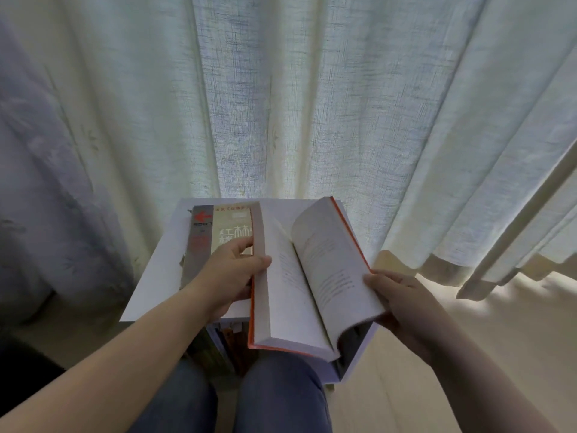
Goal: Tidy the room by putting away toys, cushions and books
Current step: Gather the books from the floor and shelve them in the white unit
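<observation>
- Head view, going from my hands outward: my left hand [229, 273] grips the left half of a thick orange-covered paperback book [299, 285], with my thumb across the page edge and my fingers tucked behind the cover.
- My right hand [402, 304] clasps the lower right corner of the same book, thumb on the printed page. A few leaves arch up between the two halves.
- I hold the book spread open above my knees in blue jeans [281, 392], in front of the small white shelf unit [156, 276].
- I judge this to be the book-stowing step, paused on an open book. Next I need to bring both halves together without creasing the lifted leaves, then turn the book spine-out to slot it in.
- On the unit's top lies a flat beige-and-grey book with a red arrow [218, 232], partly hidden by my left hand.
- The open compartment below holds a row of upright books [228, 342]. It is dim, and I cannot tell how much room is left.
- Pale woven curtains [312, 104] hang behind the unit, and a light wooden floor [468, 354] lies to the right.
</observation>
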Tool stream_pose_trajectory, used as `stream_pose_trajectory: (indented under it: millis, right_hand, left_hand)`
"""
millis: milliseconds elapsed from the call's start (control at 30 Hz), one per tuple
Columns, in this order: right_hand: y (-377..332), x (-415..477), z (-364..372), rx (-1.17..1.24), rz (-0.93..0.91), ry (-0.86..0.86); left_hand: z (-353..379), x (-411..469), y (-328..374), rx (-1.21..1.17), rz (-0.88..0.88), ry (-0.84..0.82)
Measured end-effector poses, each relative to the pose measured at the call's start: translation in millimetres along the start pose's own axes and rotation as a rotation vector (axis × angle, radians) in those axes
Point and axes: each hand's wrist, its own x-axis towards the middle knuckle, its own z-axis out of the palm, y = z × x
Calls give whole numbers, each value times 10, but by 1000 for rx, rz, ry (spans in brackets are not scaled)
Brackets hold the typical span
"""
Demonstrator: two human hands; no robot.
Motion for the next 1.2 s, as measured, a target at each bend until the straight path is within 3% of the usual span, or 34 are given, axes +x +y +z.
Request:
stream_pose_trajectory:
  millis: [333, 567, 1200]
  right_hand:
    - [142, -36, -486, 26, 104, 27]
    - [107, 16, -542, 150, 226, 58]
    - [79, -19, -449, 24, 83, 8]
  left_hand:
    - [621, 224, 159, -14, 9, 9]
    - [630, 221, 159, 17, 40, 13]
    - [330, 182, 0, 62, 38, 79]
